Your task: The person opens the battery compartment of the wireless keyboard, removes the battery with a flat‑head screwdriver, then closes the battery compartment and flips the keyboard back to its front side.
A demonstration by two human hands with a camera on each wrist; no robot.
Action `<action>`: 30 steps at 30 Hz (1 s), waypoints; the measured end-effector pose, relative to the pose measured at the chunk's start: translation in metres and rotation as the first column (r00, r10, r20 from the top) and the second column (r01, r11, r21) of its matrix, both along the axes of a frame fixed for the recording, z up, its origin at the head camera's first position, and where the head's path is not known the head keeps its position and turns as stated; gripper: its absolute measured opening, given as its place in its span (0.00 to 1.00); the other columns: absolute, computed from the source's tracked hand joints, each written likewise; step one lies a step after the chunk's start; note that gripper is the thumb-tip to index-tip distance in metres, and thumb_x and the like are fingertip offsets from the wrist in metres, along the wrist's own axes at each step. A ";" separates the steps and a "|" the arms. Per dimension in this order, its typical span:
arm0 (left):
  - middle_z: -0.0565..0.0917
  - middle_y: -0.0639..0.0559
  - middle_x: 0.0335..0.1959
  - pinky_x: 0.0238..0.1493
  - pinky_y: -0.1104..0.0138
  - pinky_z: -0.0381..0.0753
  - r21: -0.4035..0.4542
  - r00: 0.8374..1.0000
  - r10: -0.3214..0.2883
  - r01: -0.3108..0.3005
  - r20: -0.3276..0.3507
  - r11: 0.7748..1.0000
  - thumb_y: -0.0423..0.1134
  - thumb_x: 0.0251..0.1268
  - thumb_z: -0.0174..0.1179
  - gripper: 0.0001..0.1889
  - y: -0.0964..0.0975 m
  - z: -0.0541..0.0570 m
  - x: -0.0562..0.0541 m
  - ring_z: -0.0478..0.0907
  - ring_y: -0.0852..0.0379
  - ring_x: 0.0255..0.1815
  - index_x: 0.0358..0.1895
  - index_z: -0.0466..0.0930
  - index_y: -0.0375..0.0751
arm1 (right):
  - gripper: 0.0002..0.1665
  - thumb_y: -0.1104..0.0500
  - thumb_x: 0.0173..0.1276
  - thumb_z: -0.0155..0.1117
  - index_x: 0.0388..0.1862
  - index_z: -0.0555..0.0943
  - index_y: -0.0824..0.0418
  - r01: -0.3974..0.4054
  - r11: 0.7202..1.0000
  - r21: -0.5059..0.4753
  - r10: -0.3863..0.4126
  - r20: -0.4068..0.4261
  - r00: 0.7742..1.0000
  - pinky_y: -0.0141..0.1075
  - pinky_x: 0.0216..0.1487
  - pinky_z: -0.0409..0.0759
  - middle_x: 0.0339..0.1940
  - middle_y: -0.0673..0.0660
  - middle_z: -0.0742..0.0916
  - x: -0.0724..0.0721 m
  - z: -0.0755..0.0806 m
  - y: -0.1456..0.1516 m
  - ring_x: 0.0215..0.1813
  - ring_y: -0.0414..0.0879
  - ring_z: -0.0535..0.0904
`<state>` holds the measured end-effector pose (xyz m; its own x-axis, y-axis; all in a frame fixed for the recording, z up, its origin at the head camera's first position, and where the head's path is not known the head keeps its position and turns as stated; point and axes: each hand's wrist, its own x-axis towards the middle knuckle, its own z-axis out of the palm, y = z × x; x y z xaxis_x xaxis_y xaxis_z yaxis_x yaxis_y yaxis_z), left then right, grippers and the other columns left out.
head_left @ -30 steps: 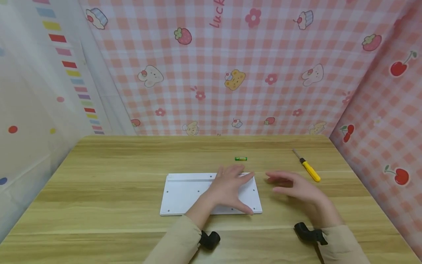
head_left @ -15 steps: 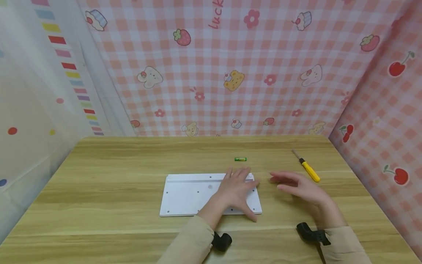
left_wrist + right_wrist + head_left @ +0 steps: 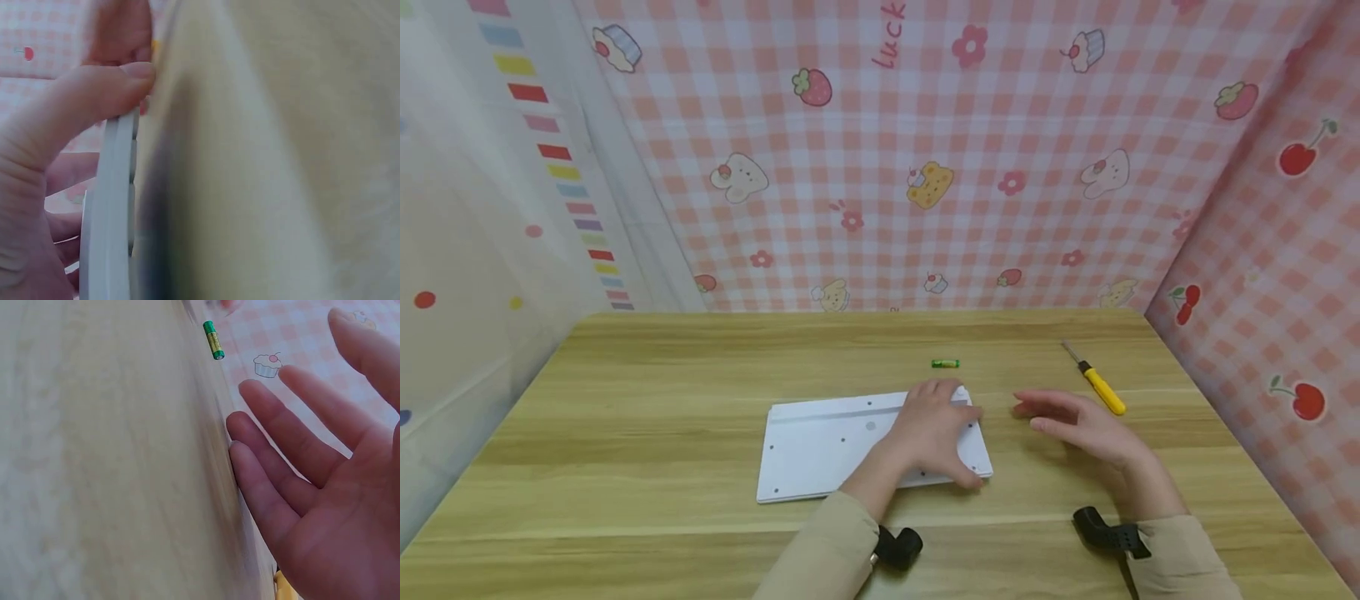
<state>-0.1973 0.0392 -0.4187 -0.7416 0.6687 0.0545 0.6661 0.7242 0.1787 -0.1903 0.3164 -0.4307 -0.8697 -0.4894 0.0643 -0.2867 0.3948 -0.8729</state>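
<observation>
A white keyboard (image 3: pixel 808 446) lies face down on the wooden table, its back with small screw holes showing in the head view. Edges of its keys show along the keyboard's side (image 3: pixel 115 206) in the left wrist view. My left hand (image 3: pixel 928 425) spans its right part and grips it, thumb at the near edge and fingers at the far edge. To the right of the keyboard my right hand (image 3: pixel 1086 429) is held with fingers loosely extended, touching neither keyboard nor tool. A green battery (image 3: pixel 945 363) lies behind the keyboard.
A screwdriver (image 3: pixel 1102 387) with a yellow handle lies at the right, beyond the right hand. The table (image 3: pixel 625 433) ends at a pink checked cloth (image 3: pixel 850 125) behind, with more cloth hanging on both sides.
My left hand slid right along the keyboard, then its thumb closed in on the near edge. The keyboard has turned slightly, its left end coming nearer. The right hand barely shifted.
</observation>
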 end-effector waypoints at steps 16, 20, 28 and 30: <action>0.63 0.41 0.70 0.52 0.62 0.76 0.242 0.995 -0.090 0.081 0.029 0.967 0.65 0.42 0.74 0.48 -0.032 0.114 0.000 0.68 0.51 0.60 0.70 0.72 0.51 | 0.24 0.67 0.80 0.44 0.71 0.65 0.74 -0.139 0.907 -0.398 0.135 -0.039 0.990 0.44 0.61 0.76 0.62 0.57 0.81 0.001 0.010 -0.029 0.62 0.47 0.77; 0.67 0.45 0.65 0.41 0.66 0.78 0.296 0.995 -0.100 0.101 -0.018 0.950 0.64 0.42 0.74 0.48 -0.040 0.139 0.001 0.71 0.55 0.50 0.70 0.71 0.51 | 0.24 0.63 0.81 0.44 0.73 0.66 0.67 -0.177 0.877 -0.446 0.176 -0.044 0.983 0.44 0.62 0.75 0.63 0.54 0.80 0.000 0.010 -0.040 0.64 0.47 0.76; 0.68 0.46 0.67 0.40 0.63 0.79 0.316 0.996 -0.066 0.079 -0.054 0.945 0.62 0.43 0.73 0.46 -0.052 0.171 0.002 0.73 0.54 0.51 0.71 0.70 0.57 | 0.25 0.60 0.82 0.44 0.74 0.66 0.58 -0.181 0.867 -0.464 0.200 -0.009 0.980 0.44 0.65 0.72 0.65 0.58 0.79 0.001 0.010 -0.061 0.66 0.49 0.75; 0.68 0.46 0.67 0.40 0.63 0.80 0.329 0.997 -0.060 0.073 -0.050 0.941 0.62 0.43 0.74 0.47 -0.055 0.176 0.002 0.73 0.54 0.51 0.71 0.70 0.55 | 0.25 0.59 0.82 0.45 0.75 0.65 0.58 -0.155 0.880 -0.449 0.185 0.024 0.982 0.45 0.65 0.72 0.66 0.63 0.77 0.001 0.009 -0.066 0.66 0.50 0.74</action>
<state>-0.1955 -0.0163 -0.2426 -0.6889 0.6556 0.3091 0.7219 0.5826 0.3734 -0.1892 0.2505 -0.4215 -0.7851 -0.5638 0.2566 -0.2520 -0.0876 -0.9637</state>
